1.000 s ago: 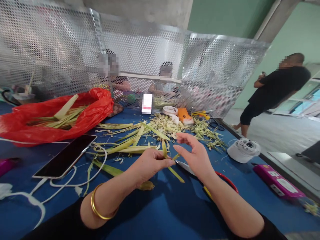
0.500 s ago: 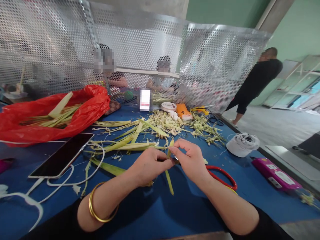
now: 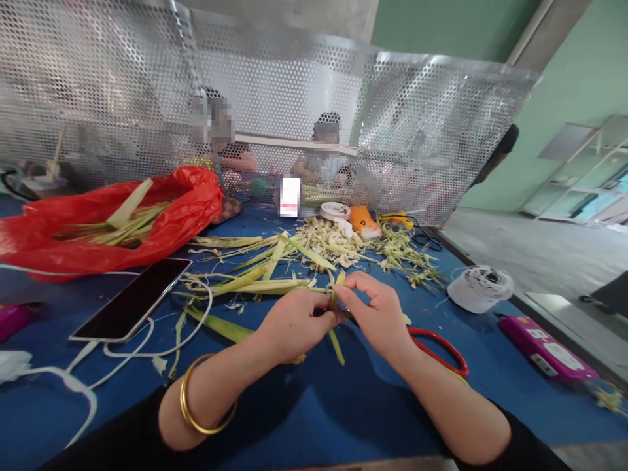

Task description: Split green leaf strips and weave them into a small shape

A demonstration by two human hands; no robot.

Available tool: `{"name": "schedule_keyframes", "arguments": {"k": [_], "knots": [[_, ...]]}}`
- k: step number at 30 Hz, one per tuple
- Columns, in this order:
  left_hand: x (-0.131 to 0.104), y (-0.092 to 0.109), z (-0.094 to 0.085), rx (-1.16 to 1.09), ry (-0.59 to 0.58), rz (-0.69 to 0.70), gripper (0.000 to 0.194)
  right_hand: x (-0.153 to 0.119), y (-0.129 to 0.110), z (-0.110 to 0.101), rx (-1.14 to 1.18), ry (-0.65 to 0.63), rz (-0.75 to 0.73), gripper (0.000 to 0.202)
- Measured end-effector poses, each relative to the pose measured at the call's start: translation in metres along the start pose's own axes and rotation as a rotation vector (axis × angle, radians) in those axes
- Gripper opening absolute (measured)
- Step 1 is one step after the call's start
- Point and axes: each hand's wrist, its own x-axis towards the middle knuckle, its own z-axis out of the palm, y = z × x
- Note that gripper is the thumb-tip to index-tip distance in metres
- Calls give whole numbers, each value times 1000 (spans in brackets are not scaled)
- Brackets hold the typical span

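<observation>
The left hand's grip was clamped on a narrow leaf strip, thumb pressed toward the curled fingers, while the right hand's grip pinched at the same piece just beside it. The strip stood between the two sets of fingertips, above the counter, one end poking up and the other hanging down below the left thumb. The step in hand looked like fine finger work, perhaps a fold or a tuck; the fingers hid its exact form. To go on, the left grip needed to keep the piece firm while the right worked the upper end without splitting it.

Near the right forearm, a red handle showed partly covered. Past the left hand lay a broad green leaf, and beyond it longer leaf lengths led to a heap of pale scraps. Farther out, a red plastic bag of leaves sat to the left, and a white cord spool to the right.
</observation>
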Motion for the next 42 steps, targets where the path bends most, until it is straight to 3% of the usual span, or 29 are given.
{"name": "schedule_keyframes", "arguments": {"k": [4,8,13,22,29,31,33,36,39,42], "knots": [[0,-1,5,94,106,13,29,2,2,-2,12,-47,17,21],[1,-3,9,129,134,82,26,-1,2,1,-65,-6,-55,24],[2,-3,9,61,49,161,24,-6,0,3,-129,75,-47,26],[-1,2,5,-45,-87,94,20,-9,1,5,-166,111,-92,27],[1,-2,6,-187,-102,-5,21,0,5,-2,-150,7,-108,22],[3,-1,3,-283,-41,-88,30,7,10,-11,-171,40,-71,19],[5,2,-1,-409,26,-165,36,15,16,-18,-149,156,12,21],[6,3,-8,-608,70,-234,36,21,22,-22,129,310,294,34],[6,2,-11,-714,65,-235,39,20,21,-16,496,126,527,38],[4,2,-8,-728,-25,-210,43,16,19,-8,651,-80,577,36]]}}
